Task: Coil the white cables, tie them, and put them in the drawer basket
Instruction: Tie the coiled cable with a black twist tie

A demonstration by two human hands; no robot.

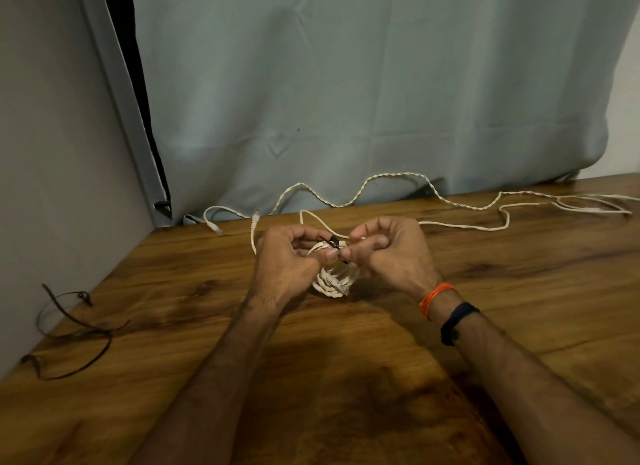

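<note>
Centre of frame, over the wooden table (519,291): both hands meet at a small coil of white cable (333,284). Left hand (287,263) has its fingers curled, thumb and forefinger pinching at the coil's top; right hand (388,253) likewise curled, fingertips pinching a thin black tie (333,241) that crosses the bundle. Tie appears half-fastened, exact wrap hidden by the fingers. Loose white cable (381,178) trails from the coil toward the upper right along the curtain (346,83), with a connector end (257,215) lying just above the left hand. Spare dark ties (69,326) lie at lower left. No drawer basket in view. Risks, as judged: tie slipping from the pinch lets the loops spring open; the trailing length may be a separate uncoiled cable, or may drag on the bundle.
</note>
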